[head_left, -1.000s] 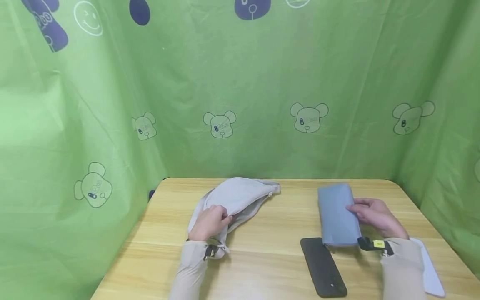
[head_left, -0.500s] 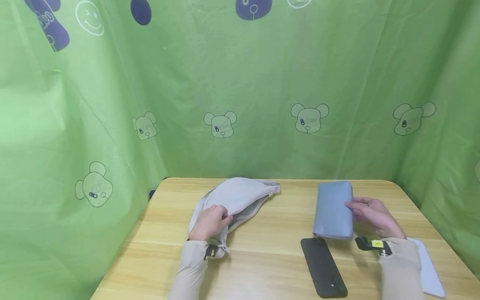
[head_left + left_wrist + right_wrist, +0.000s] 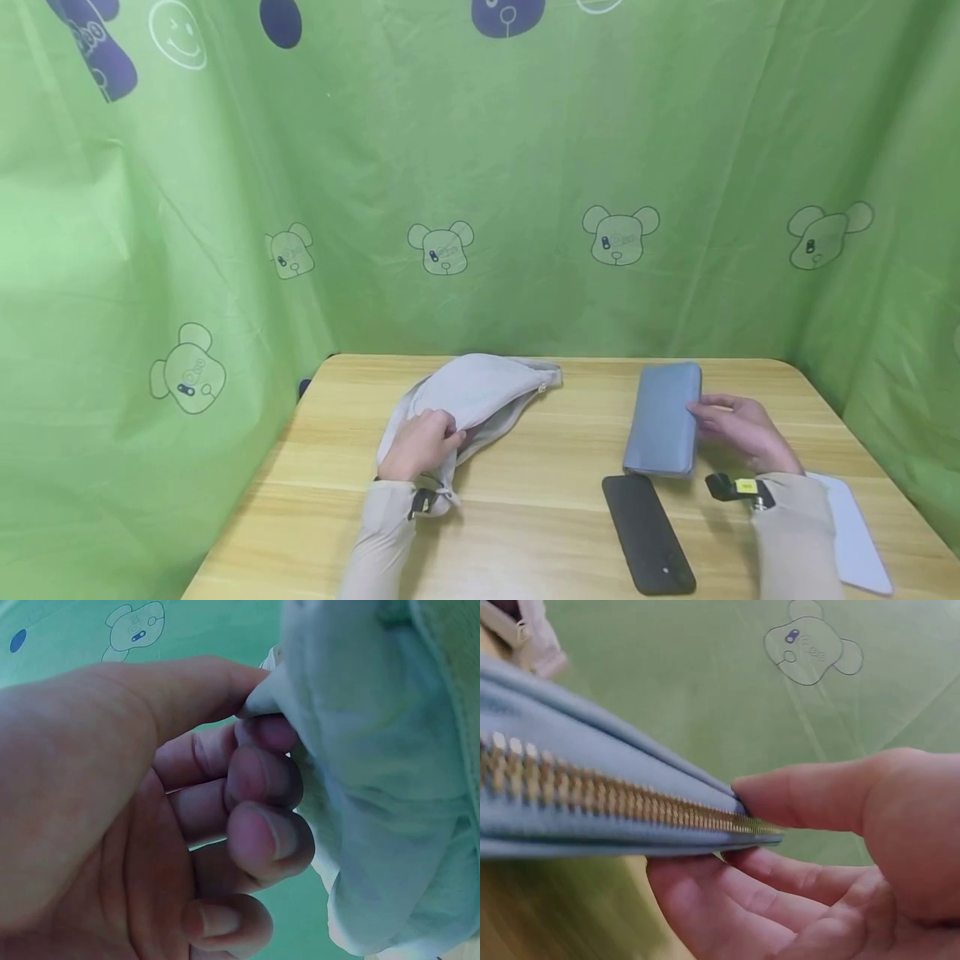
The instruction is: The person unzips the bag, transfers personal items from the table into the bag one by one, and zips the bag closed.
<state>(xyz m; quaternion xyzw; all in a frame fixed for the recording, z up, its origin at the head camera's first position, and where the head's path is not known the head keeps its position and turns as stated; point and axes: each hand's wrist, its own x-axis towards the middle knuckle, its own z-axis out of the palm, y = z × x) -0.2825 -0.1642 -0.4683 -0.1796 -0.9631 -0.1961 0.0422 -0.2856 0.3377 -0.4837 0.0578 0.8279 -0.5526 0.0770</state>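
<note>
A pale grey waist bag (image 3: 480, 392) lies at the back left of the table, its zip mouth gaping toward the front. My left hand (image 3: 420, 442) pinches the edge of that mouth; in the left wrist view the thumb and forefinger grip a fold of the cloth (image 3: 375, 765). On the right, my right hand (image 3: 742, 429) holds a blue zip wallet (image 3: 663, 421) by its right edge, tilted and raised above the table. The right wrist view shows the wallet's gold zip (image 3: 615, 799), with the thumb on one face and fingers under the other.
A black phone (image 3: 648, 533) lies face down just in front of the wallet. Partly under the right forearm is a flat white object (image 3: 855, 533). Green curtains (image 3: 525, 167) with bear prints stand behind and beside the wooden table (image 3: 525, 533).
The wallet has turned and tilted in my right hand, its near end shifting left and a little farther back. My right forearm has moved slightly left. The left hand and bag stay put.
</note>
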